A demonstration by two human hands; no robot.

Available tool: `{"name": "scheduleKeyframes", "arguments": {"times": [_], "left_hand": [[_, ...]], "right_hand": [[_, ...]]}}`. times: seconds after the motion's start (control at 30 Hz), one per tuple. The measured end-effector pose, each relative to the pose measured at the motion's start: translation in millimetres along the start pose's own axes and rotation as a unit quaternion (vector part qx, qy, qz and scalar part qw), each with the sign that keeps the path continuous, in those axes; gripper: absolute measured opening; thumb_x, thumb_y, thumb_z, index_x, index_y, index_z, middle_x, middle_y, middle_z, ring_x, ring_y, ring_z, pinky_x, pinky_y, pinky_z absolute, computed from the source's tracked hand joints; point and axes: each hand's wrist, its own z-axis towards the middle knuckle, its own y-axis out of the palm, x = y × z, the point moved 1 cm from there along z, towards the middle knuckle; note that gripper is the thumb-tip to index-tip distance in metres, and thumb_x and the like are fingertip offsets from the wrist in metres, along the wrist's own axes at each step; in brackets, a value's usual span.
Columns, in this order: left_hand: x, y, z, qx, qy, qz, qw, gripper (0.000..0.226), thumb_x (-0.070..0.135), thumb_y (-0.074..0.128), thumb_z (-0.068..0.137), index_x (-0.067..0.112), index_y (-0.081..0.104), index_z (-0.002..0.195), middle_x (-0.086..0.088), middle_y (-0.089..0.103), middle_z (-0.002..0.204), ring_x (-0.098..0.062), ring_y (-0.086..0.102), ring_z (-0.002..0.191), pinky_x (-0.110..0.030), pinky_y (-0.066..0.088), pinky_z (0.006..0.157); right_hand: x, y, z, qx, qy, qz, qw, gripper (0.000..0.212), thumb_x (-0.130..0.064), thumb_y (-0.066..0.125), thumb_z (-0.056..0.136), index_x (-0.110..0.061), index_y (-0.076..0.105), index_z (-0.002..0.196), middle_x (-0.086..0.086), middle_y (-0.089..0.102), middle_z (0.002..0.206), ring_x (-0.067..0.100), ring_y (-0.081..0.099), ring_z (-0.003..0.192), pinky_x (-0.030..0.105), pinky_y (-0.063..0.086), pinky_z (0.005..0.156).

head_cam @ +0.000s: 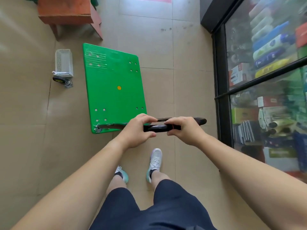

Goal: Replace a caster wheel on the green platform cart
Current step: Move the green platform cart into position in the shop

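Head view. A white mesh basket (64, 63) stands on the tiled floor (182, 47), just left of the cart (114, 87). Its contents cannot be made out. A wrench (60, 73) lies across the near end of the basket; whether it rests on the rim or on the floor cannot be told. A loose caster (64, 81), with a black wheel and a metal mounting plate, lies on the floor just beside the wrench, on its near side.

Both forearms reach forward and converge at the near edge of the cart. The left hand (138, 130) and the right hand (184, 130) each grip the black handle (159, 127), fingers curled over the top and thumbs beneath. The hands sit side by side, fingertips nearly meeting at the middle of the bar.

The cart rests on the floor in front of the person, deck facing up. The deck is bright green with rounded corners. A group of four holes sits near each corner, and a yellow disc marks the centre. Light scratches and ribbing show at the far left corner. The handle runs along the near edge, from a metal hinge bracket (98, 128) at the near left corner out past the right edge.

A red-brown stool (69, 12) stands beyond the cart. A glass cabinet (265, 80) of boxed goods lines the right side. Two shoes (155, 161) show below the hands.
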Motion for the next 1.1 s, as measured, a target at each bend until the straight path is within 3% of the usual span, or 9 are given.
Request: {"name": "scheduleKeyframes", "arguments": {"times": [0.13,0.23,0.33,0.43,0.57,0.67,0.77,0.97,1.1], "left_hand": [[-44,-1,-5,-0.030,-0.055,0.069,0.996,0.057,0.031,0.072,0.096,0.034,0.052,0.149,0.002,0.050,0.156,-0.021,0.033,0.154,-0.059,0.015,0.127],[-76,10,7,-0.086,-0.092,0.106,0.986,0.064,0.028,0.061,0.105,0.045,0.032,0.158,0.015,0.027,0.169,-0.020,0.010,0.161,-0.071,-0.004,0.122],[-86,29,39,-0.077,-0.059,0.065,0.993,0.054,0.021,0.062,0.104,0.038,0.046,0.152,0.008,0.041,0.164,-0.023,0.021,0.159,-0.070,0.001,0.122],[-87,40,64,-0.067,-0.019,0.024,0.997,0.041,0.020,0.072,0.096,0.028,0.064,0.136,0.001,0.064,0.139,-0.027,0.051,0.139,-0.058,0.026,0.120],[-72,56,80,-0.046,0.009,0.028,0.999,0.038,0.029,0.076,0.093,0.027,0.068,0.130,0.005,0.071,0.127,-0.024,0.058,0.124,-0.047,0.033,0.110],[-63,70,91,-0.041,0.021,0.038,0.998,0.039,0.035,0.076,0.092,0.030,0.068,0.129,0.007,0.070,0.128,-0.021,0.057,0.123,-0.048,0.032,0.112],[-76,70,102,-0.036,0.032,-0.030,0.998,0.050,0.031,0.084,0.084,0.025,0.068,0.131,0.003,0.067,0.131,-0.021,0.059,0.124,-0.045,0.039,0.113],[-171,63,118,-0.088,-0.080,0.123,0.985,0.070,0.042,0.066,0.100,0.034,0.033,0.161,0.008,0.028,0.170,-0.022,0.015,0.160,-0.068,0.000,0.123],[-209,86,133,-0.062,-0.083,0.056,0.993,0.045,0.030,0.062,0.104,0.032,0.052,0.148,0.004,0.052,0.152,-0.025,0.036,0.148,-0.070,0.005,0.123]], "right_hand": [[33,-15,-2,0.004,0.023,-0.033,0.999,0.033,-0.007,0.078,0.080,-0.017,0.074,0.111,-0.002,0.071,0.102,0.017,0.060,0.095,0.025,0.043,0.087],[46,-24,0,-0.012,0.049,-0.067,0.996,0.036,-0.006,0.075,0.084,-0.018,0.072,0.118,-0.002,0.070,0.109,0.015,0.059,0.099,0.021,0.042,0.090],[54,-30,3,-0.013,0.078,-0.084,0.993,0.038,-0.006,0.074,0.086,-0.021,0.070,0.120,-0.003,0.067,0.113,0.011,0.055,0.100,0.020,0.039,0.091],[58,-38,6,-0.005,0.123,-0.109,0.986,0.042,-0.008,0.075,0.085,-0.028,0.069,0.122,-0.003,0.068,0.117,0.018,0.059,0.109,0.032,0.045,0.103],[25,-27,17,-0.047,0.091,-0.145,0.984,0.053,-0.031,0.083,0.080,-0.030,0.065,0.129,-0.008,0.066,0.128,0.017,0.055,0.123,0.043,0.019,0.124],[1,7,38,-0.058,0.070,-0.183,0.979,0.059,-0.041,0.079,0.082,-0.036,0.059,0.137,-0.006,0.067,0.129,0.018,0.058,0.121,0.039,0.042,0.108],[10,20,51,-0.015,0.076,-0.208,0.975,0.045,-0.036,0.074,0.086,-0.038,0.064,0.130,-0.004,0.072,0.120,0.022,0.064,0.112,0.038,0.050,0.093],[54,7,51,0.014,0.145,-0.230,0.962,0.042,-0.027,0.077,0.084,-0.034,0.067,0.125,-0.004,0.074,0.112,0.024,0.066,0.106,0.038,0.052,0.093],[59,6,64,-0.009,0.169,-0.260,0.951,0.043,-0.023,0.074,0.086,-0.030,0.064,0.127,-0.001,0.071,0.113,0.025,0.063,0.106,0.038,0.051,0.094]]}}
